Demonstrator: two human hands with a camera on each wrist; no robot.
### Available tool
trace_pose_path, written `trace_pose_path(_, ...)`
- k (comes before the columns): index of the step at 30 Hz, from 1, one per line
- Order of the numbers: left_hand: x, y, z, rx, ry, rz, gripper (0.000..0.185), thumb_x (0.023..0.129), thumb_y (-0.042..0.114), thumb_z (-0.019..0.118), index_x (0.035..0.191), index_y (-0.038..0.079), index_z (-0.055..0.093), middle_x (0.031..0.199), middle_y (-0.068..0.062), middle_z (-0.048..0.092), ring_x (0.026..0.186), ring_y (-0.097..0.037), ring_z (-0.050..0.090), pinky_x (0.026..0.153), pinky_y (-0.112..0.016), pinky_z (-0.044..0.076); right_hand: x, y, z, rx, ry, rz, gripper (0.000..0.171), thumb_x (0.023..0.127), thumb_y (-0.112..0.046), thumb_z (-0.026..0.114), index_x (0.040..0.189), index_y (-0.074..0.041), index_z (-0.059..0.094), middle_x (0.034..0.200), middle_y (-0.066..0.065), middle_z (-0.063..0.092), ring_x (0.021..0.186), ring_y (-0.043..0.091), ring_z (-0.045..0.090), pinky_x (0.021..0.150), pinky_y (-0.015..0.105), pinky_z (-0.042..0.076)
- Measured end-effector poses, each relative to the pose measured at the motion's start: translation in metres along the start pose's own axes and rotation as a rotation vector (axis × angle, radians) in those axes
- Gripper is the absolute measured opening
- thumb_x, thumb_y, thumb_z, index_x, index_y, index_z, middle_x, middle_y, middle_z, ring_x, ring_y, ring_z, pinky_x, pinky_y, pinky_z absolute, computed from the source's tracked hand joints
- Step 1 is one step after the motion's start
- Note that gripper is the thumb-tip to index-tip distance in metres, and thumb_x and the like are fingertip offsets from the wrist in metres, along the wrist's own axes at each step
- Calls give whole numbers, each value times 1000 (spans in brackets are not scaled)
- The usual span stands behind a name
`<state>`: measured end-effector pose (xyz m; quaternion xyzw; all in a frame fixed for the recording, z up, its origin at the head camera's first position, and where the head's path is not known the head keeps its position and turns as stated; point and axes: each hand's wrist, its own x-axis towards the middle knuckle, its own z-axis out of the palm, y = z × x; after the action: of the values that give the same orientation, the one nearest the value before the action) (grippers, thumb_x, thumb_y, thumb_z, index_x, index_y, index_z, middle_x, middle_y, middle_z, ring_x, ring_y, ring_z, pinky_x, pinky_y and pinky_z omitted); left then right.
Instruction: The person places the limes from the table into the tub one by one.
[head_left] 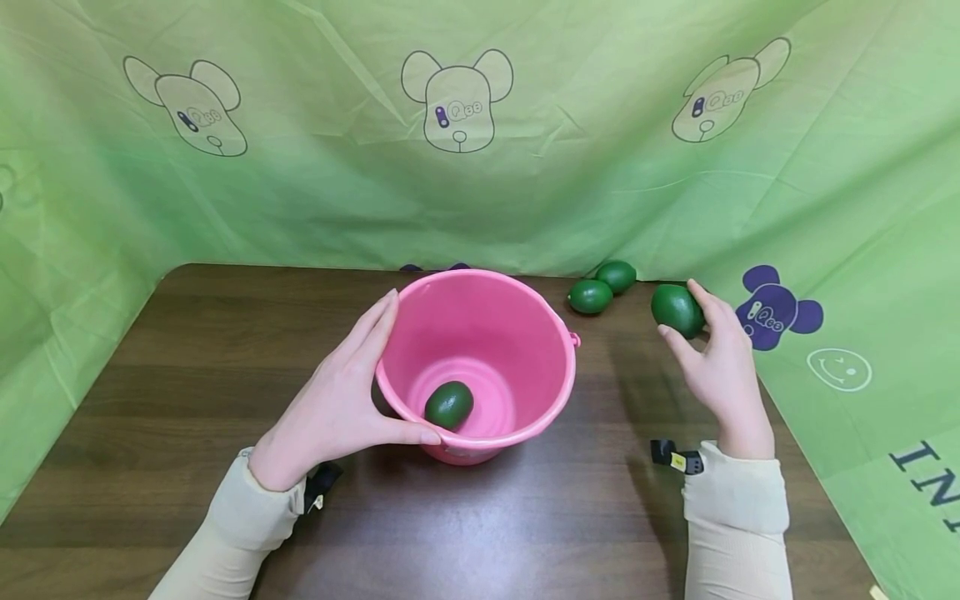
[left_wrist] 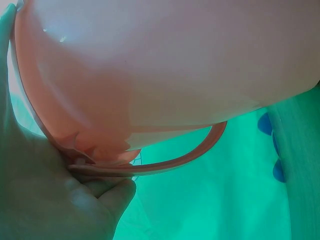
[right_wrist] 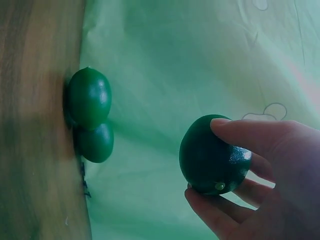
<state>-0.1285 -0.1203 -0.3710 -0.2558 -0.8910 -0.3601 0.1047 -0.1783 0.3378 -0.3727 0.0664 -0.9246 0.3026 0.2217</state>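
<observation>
A pink bucket (head_left: 517, 333) stands on the dark wooden table (head_left: 187, 350), with one green lime (head_left: 448, 405) lying inside it. My left hand (head_left: 341, 400) grips the bucket's left rim, thumb along the near edge; the left wrist view shows the bucket wall (left_wrist: 165, 65) and its handle (left_wrist: 185, 157) close up. To the right of the bucket, my right hand (head_left: 712, 358) holds another green lime (head_left: 677, 310) in its fingertips above the table. In the right wrist view, that lime (right_wrist: 212, 156) is pinched by the fingers (right_wrist: 250, 132).
Two more limes (head_left: 590, 296) (head_left: 617, 276) lie at the table's back edge, right of the bucket; the right wrist view shows the pair (right_wrist: 90, 97) (right_wrist: 96, 142) against the green cloth. A green printed cloth (head_left: 480, 150) hangs behind and drapes both sides.
</observation>
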Motion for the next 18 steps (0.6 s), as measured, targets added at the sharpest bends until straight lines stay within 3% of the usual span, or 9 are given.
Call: trace_pose_path(18, 0, 0, 0, 0, -4, -3, 137, 62, 81, 78, 165, 27, 5, 168, 11, 7, 148, -19, 27, 109, -46, 40, -1, -18, -5, 27, 58, -42, 73, 91, -2, 77, 155, -11, 45, 148, 22, 48, 123, 43, 52, 88, 4, 35)
